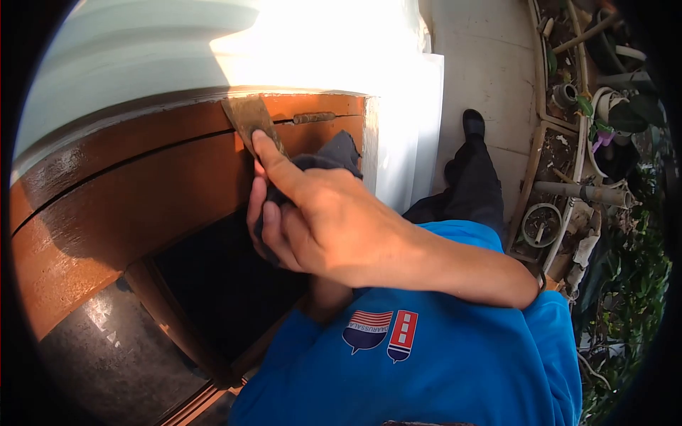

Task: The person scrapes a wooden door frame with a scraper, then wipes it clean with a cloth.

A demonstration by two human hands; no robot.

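My right hand [334, 213] reaches across from the right and is closed on a putty knife. Its index finger is stretched out along the wide, stained blade [245, 117]. The blade's edge meets the top of a brown painted wooden frame [163, 170], by the pale wall. A dark grey cloth [339, 150] is bunched behind and below my right hand. Only the forearm of my left arm [328, 295] shows, passing under my right hand; its fingers cannot be made out. Near the blade, a hinge [314, 117] is set in the frame.
White wall [156, 57] borders the frame, with bright sunlight on it. A dark panel [220, 277] lies below the frame. To the right runs a tiled walkway [486, 64], where my shoe [473, 124] stands. Beyond are planter boxes [550, 163], pots and plants.
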